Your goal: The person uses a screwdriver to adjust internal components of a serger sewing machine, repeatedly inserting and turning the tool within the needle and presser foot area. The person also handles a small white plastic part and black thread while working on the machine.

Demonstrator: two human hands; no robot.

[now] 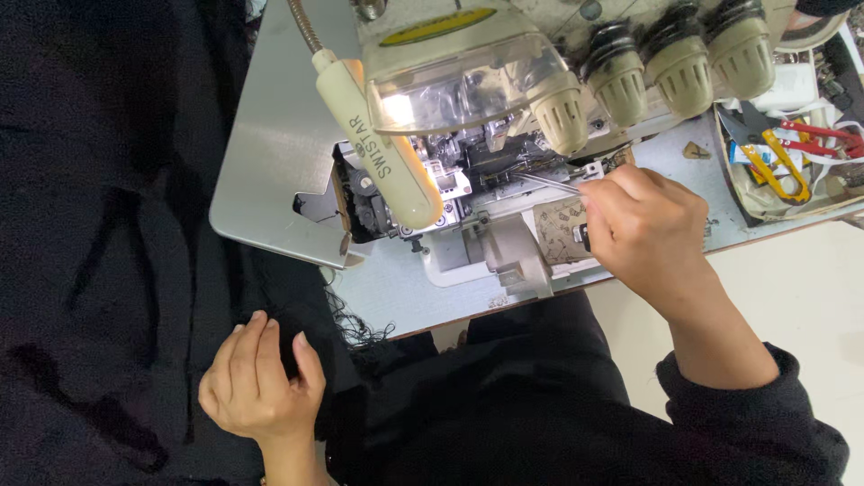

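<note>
head view: the right hand (650,229) pinches thin silver metal tweezers (546,183) between thumb and fingertips, their tips reaching left into the lit needle area of the cream overlock sewing machine (504,81) on the grey metal table (279,135). the left hand (256,378), near and to the left, rests with fingers curled on black fabric (108,225), gripping a fold. yellow-handled thread snips (778,162) lie in a tray far right.
</note>
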